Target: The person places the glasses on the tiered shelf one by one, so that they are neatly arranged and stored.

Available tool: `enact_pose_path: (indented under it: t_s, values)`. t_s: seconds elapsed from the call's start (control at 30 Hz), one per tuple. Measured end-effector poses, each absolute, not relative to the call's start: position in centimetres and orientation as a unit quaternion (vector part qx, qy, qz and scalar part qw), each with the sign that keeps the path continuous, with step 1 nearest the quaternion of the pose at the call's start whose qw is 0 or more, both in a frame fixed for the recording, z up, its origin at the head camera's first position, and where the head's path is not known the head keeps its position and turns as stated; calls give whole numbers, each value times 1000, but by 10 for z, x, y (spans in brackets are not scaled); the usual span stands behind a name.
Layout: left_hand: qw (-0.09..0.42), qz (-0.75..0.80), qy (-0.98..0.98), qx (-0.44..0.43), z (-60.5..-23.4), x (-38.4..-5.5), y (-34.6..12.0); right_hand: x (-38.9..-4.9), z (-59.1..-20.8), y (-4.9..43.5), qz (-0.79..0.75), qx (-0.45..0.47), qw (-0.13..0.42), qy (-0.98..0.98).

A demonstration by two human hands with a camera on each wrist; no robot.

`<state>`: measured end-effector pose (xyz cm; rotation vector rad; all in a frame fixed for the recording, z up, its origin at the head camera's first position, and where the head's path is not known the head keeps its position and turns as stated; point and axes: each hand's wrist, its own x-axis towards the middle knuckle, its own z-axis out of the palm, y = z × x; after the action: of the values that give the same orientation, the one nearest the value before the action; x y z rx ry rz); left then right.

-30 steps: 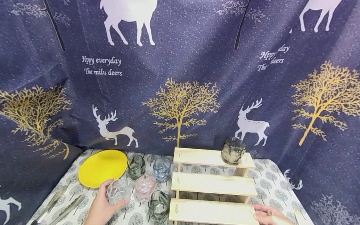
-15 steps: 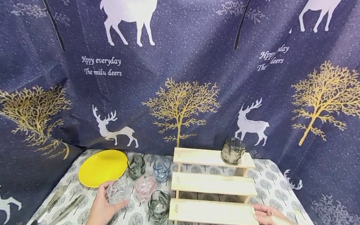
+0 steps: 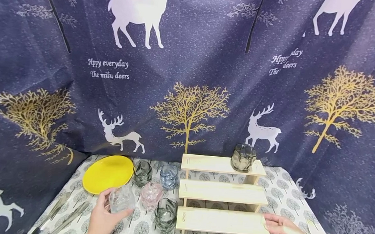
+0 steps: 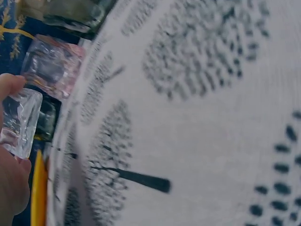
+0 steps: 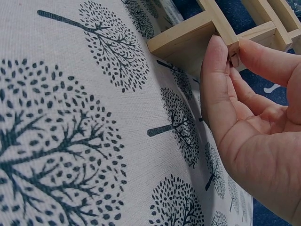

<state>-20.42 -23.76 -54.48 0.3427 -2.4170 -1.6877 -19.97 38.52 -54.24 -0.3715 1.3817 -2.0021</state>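
The clear glass (image 3: 122, 199) has edged leftward, the left grip (image 3: 105, 216) holding it and the right grip (image 3: 285, 232) pinching the wooden rack (image 3: 221, 221).

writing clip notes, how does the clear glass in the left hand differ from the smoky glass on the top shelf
The clear glass is colourless; the smoky glass has a dark grey-brown tint. The left hand grips the clear glass, while the smoky glass stands untouched on the top shelf. Both are see-through, with uneven, dented-looking walls.
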Motion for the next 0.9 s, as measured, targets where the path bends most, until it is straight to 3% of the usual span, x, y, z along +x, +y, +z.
enact_pose_path:
  t_s: [0.37, 0.9]
  values:
    - [161, -554, -814, 67, -492, -191, -220, -201, -543, 385, -768, -143, 348, 518]
    - [191, -564, -798, -88, -444, -211, -153, -199, -539, 384, -765, -129, 340, 531]
